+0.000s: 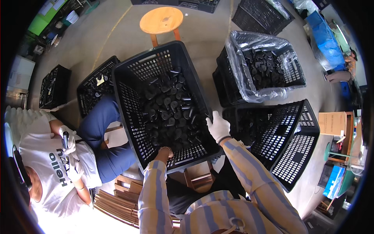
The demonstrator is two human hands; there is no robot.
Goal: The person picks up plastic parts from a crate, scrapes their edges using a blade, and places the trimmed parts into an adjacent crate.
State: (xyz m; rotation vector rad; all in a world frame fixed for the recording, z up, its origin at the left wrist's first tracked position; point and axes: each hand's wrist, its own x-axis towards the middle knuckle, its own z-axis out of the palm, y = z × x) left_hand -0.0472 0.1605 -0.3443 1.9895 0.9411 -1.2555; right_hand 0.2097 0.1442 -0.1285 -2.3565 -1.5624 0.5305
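Observation:
A large black plastic crate (128, 113) with slotted walls stands in front of me, tilted. Inside it lies a heap of small black parts (171, 107), each with a round head and a curved stem. My right hand (219, 126), in a white glove, is closed over the crate's right rim. At the near wall, my left hand (166, 153) reaches over the rim into the crate's near left corner. Its fingers are mostly hidden, so I cannot tell whether they grip anything.
Left of me sits a person (62, 163) holding a dark pen-like tool (66, 137). A plastic-lined crate (237, 70) of black parts stands far right; tilted crates (294, 144) lean nearer. Beyond are a round wooden stool (161, 20) and a smaller crate (83, 91). Cardboard (117, 206) lies below.

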